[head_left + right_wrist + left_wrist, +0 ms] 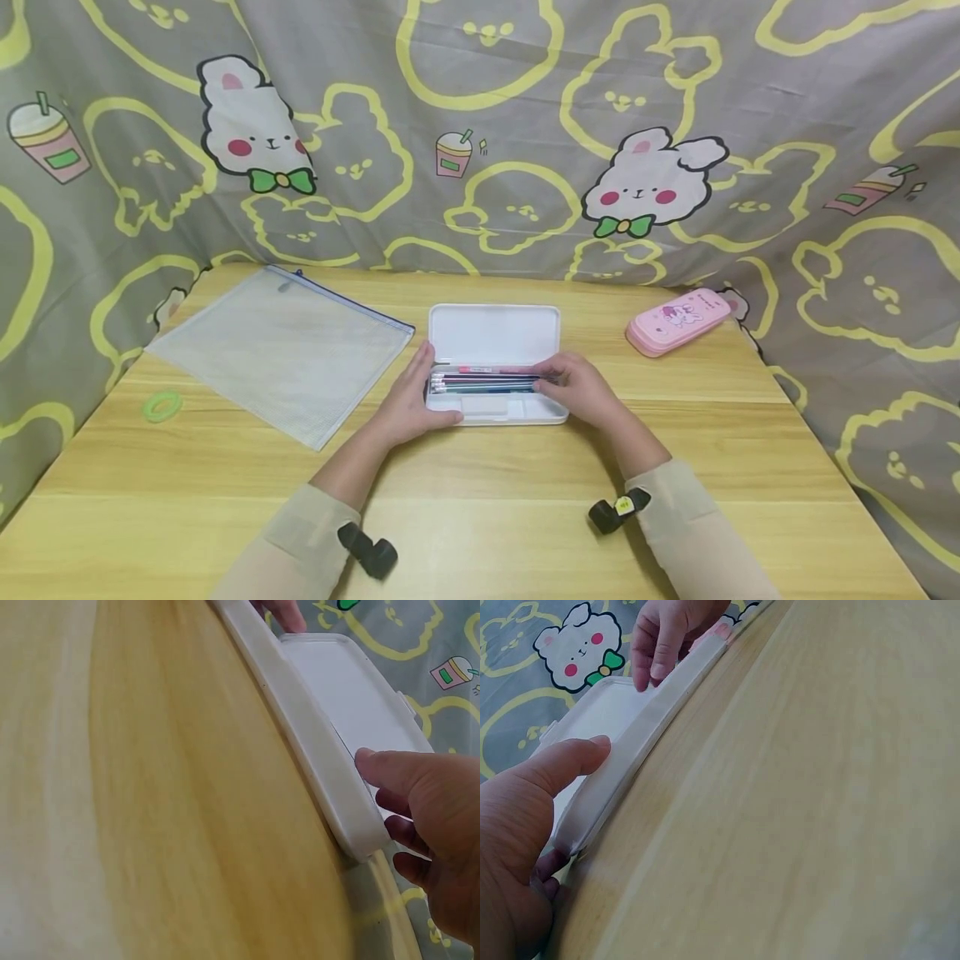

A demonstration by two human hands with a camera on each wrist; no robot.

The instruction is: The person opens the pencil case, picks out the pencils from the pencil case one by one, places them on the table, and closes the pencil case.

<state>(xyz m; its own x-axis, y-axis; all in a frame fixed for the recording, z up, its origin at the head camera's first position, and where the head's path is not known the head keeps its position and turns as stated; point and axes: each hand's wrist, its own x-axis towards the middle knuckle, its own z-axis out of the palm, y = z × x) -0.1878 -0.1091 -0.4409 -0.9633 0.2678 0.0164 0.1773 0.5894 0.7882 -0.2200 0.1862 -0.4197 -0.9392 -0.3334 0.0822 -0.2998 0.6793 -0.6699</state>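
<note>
A white pencil case lies on the table with its lid raised toward the back. Several pencils fill its long compartment, and a white eraser sits in the front section. My left hand grips the case's left end, thumb over the front rim; in the left wrist view that thumb lies on the rim with fingertips below. At the right end, my right hand reaches over the pencil ends with bent fingers. I cannot tell whether it pinches a pencil. In the right wrist view its thumb is at the inner edge.
A clear mesh zip pouch with a blue zipper lies at left, a green ring near its left corner. At back right is a closed pink pencil case. A patterned curtain hangs behind the wooden table.
</note>
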